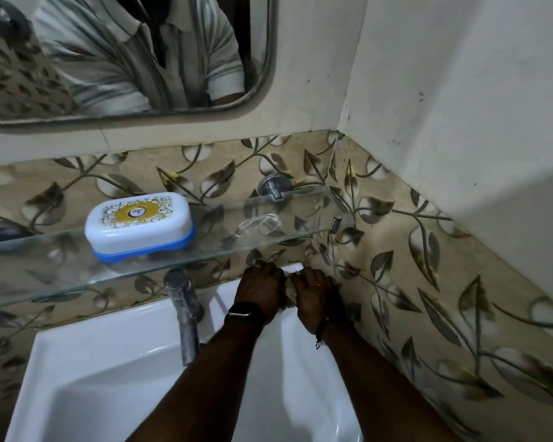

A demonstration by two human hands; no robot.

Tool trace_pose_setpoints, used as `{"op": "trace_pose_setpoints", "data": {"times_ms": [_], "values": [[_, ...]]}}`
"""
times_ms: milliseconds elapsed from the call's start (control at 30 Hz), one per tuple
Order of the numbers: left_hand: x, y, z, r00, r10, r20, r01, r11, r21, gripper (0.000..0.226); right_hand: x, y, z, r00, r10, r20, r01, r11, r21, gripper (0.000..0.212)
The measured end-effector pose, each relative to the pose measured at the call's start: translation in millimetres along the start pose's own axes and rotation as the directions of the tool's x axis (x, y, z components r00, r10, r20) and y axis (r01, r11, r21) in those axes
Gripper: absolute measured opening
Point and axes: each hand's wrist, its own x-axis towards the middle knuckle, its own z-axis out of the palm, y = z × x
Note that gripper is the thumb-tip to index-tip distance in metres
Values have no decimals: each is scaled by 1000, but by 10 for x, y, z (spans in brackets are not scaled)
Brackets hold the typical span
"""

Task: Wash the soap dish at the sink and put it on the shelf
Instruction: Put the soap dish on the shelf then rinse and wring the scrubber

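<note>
A white soap dish (140,225) with a blue base and a yellow patterned lid stands closed on the glass shelf (205,250) above the sink. Both my hands are at the sink's back right corner, below the shelf. My left hand (262,290), with a dark watch on the wrist, and my right hand (313,293), with a bead bracelet, are closed together around a small pale lump (289,293), perhaps a cloth or a soap bar; most of it is hidden.
A white basin (115,362) fills the lower frame, with a chrome tap (184,309) at its back; no water is visible. A crumpled clear wrapper (259,224) lies on the shelf's right part. Leaf-patterned tiles and a mirror (125,59) stand behind. A wall closes the right side.
</note>
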Motion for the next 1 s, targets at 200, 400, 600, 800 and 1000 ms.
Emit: {"op": "trace_pose_setpoints", "data": {"times_ms": [200,400,600,800,1000], "values": [[-165,20,-236,1000,3,-27,-10,964,-267,31,-21,-5,-151,998,59,0,-57,953,298,63],[-334,75,-444,985,-120,127,173,770,-614,17,-120,-40,-495,994,66,82,-100,835,541,44],[-564,158,-690,991,-84,101,130,712,-690,26,-334,-33,-718,985,160,69,-163,705,690,29],[-847,302,-1006,988,-153,-18,94,691,-716,13,-544,-76,-921,925,371,-76,-156,557,816,13],[-1254,351,-1419,965,-228,-127,61,673,-737,27,-513,-535,-1280,859,441,-258,-42,564,825,15]]}}
